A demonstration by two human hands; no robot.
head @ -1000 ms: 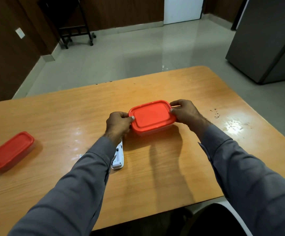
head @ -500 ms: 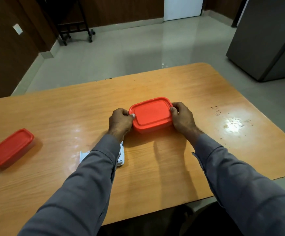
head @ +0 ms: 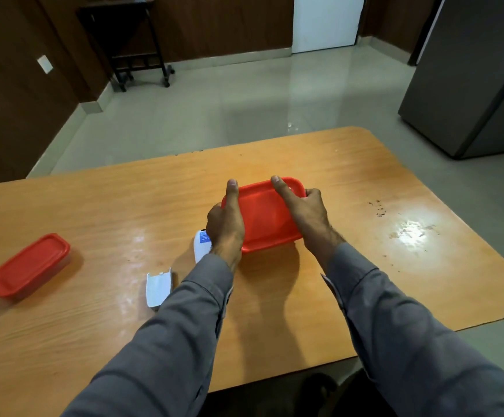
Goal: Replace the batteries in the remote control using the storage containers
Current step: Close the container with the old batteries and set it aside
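Observation:
A red-lidded storage container (head: pixel 264 216) sits mid-table, tilted up toward me. My left hand (head: pixel 226 224) grips its left side, thumb lying along the lid's left edge. My right hand (head: pixel 303 210) grips its right side, thumb stretched across the lid's top right. The white remote control (head: pixel 201 246) lies just left of the container, mostly hidden behind my left wrist. Its detached white battery cover (head: pixel 159 288) lies on the table by my left sleeve. A second red-lidded container (head: pixel 29 264) stands at the far left.
The wooden table (head: pixel 365 281) has a glare patch and dark specks at the right. Beyond it are tiled floor, a dark wheeled stand at the back left and a grey cabinet (head: pixel 470 76) at the right.
Both hands shifted from holding the container's ends to laying thumbs over its lid, and the container tipped up toward me. The remote's battery cover came into view.

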